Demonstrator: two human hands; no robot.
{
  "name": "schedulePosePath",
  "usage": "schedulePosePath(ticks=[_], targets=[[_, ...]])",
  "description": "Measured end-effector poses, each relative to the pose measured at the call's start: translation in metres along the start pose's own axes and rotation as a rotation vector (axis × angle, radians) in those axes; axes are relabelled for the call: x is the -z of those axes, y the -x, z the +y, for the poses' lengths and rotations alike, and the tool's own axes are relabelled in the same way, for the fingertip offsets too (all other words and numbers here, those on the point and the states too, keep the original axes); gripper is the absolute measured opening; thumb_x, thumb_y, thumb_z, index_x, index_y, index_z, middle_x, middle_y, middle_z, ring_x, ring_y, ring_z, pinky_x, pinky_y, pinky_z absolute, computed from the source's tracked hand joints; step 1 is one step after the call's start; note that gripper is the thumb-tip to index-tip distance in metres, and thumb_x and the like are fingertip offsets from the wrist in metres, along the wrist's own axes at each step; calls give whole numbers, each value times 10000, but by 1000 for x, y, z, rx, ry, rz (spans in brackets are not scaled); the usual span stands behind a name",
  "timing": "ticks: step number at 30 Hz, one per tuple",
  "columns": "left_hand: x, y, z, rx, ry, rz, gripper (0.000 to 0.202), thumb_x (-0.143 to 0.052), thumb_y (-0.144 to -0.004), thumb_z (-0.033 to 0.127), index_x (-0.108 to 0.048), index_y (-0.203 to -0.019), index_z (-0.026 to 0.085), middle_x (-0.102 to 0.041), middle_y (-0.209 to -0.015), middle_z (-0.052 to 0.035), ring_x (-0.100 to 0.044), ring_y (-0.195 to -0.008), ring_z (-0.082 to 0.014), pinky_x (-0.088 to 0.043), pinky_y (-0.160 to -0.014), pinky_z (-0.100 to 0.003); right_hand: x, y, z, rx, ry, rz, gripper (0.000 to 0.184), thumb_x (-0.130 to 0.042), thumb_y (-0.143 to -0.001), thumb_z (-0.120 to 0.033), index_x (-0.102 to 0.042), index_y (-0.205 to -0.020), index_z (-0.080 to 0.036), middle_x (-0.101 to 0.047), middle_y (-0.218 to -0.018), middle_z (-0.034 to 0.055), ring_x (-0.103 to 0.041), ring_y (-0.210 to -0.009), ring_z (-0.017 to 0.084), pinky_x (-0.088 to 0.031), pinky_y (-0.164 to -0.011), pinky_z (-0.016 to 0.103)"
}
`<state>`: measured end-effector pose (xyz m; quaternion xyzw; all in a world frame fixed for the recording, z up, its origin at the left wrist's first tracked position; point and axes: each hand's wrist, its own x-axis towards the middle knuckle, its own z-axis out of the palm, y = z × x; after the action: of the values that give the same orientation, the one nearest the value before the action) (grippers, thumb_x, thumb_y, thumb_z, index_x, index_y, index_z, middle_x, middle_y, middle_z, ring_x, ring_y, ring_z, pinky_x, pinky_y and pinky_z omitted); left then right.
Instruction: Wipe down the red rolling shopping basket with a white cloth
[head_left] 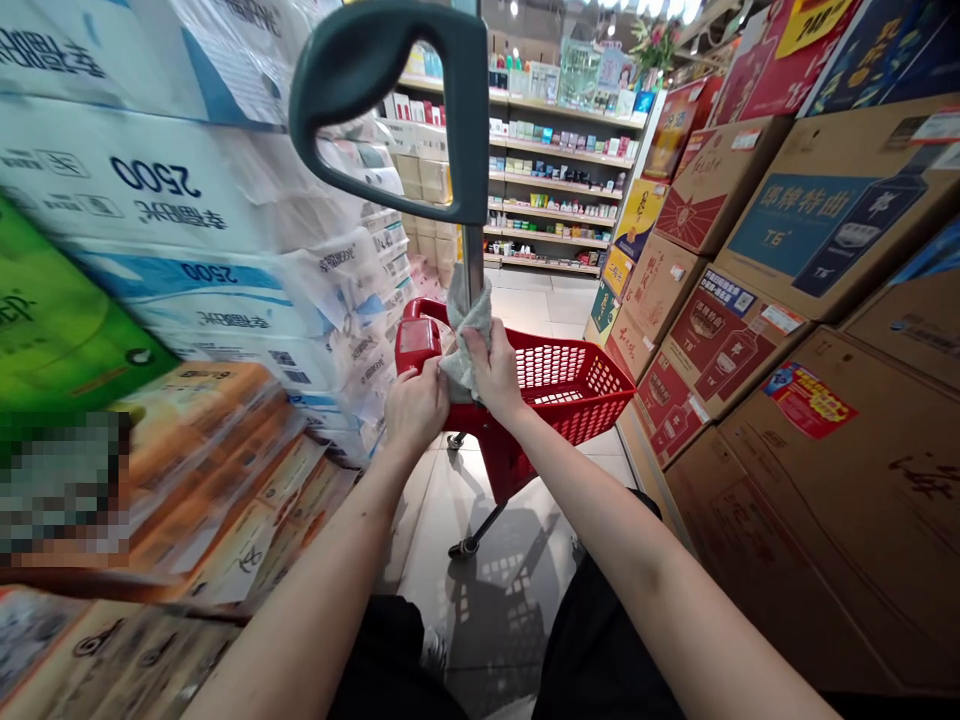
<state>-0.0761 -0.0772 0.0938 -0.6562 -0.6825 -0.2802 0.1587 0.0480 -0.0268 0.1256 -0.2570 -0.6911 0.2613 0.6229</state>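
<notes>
A grey cloth [466,350] is wrapped around the lower part of a metal pole [472,262] on a red shopping cart [592,392]. My right hand [495,372] presses the cloth against the pole, fingers closed on it. Lower and to the left, my left hand [417,405] pinches the cloth's edge beside the red plastic housing [417,343] of the cart. Above both hands, the pole ends in a dark grey loop handle [471,130]. Perforated walls form the cart's basket, and its caster wheel [463,548] rests on the floor.
Wrapped paper packs [165,190] are stacked high along the left, with orange packs [217,440] lower down. Cardboard cartons [825,230] line the right side. Shelves of small boxed goods [555,170] stand at the far end of the tiled aisle [555,300].
</notes>
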Motion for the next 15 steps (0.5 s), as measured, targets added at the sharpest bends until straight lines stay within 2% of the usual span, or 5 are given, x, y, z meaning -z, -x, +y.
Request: schedulePosePath(ticks=[4,9,12,15], targets=[[-1,1,0,-17,39,14,433,-210,-945,335,-515,-1199,162,-702,-916,-91,-632,-899,-206,-394,-941,-361,-1,17,13,-41,-59,-39,290,-412,-925,-496,-475,-955,-215,-599,-834,10,-593,-738,138,-453,-671,242],[-2,3,2,-2,53,28,420,-229,-938,311,-504,-1214,156,-709,-854,-73,-640,-864,-203,-388,-954,-365,-2,58,36,-135,15,-50,282,-492,-892,-481,-484,-983,-215,-609,-846,7,-591,-737,142,-446,-666,246],[0,5,3,1,62,31,413,-233,-938,302,-507,-1210,154,-710,-842,-75,-646,-845,-201,-384,-954,-359,-2,65,34,-173,32,-45,278,-512,-879,-477,-488,-980,-219,-602,-827,-3,-582,-725,141,-444,-672,252],[2,6,3,15,69,14,412,-241,-938,309,-508,-1207,148,-710,-854,-91,-648,-859,-212,-380,-948,-368,-6,53,19,-171,13,2,296,-528,-861,-492,-493,-967,-217,-591,-818,-5,-572,-719,142,-446,-677,257]])
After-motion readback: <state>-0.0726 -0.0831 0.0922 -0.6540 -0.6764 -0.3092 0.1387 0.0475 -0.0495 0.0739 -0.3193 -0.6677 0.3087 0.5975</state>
